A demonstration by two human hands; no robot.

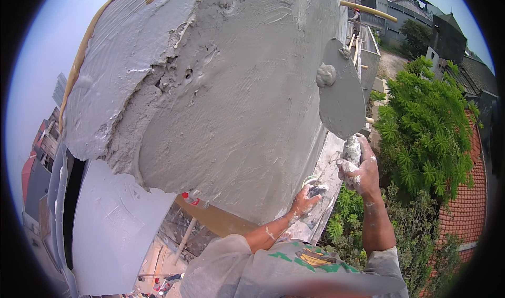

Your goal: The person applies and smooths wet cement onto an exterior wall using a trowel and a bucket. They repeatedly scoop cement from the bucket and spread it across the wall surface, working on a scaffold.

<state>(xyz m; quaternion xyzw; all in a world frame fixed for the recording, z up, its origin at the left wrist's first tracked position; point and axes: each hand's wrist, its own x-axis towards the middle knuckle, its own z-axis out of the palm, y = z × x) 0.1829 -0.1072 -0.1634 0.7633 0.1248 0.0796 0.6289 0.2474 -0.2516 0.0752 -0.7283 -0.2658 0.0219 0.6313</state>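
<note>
My right hand [362, 167], smeared with plaster, is closed around the coated handle of a trowel [343, 95]. The trowel's rounded grey blade points upward beside the wall's right edge, with a lump of mortar [326, 75] on its left side. Lower and to the left, my left hand [303, 202] curls around a small dark object with a pale rim, whose kind I cannot make out. In front of me stands a curved wall surface [231, 98] covered in grey plaster, smooth over most of its middle. A rough, broken seam [142, 95] with small holes runs down its left part.
A plaster-splashed plank [329, 164] lies beyond my hands. A red-capped bottle [194, 200] shows under the wall's lower edge, near a pale panel [108, 229]. Bamboo poles [368, 11] jut out at upper right, near another person [356, 22]. Right are a tree [421, 124] and red-tiled roof [463, 198].
</note>
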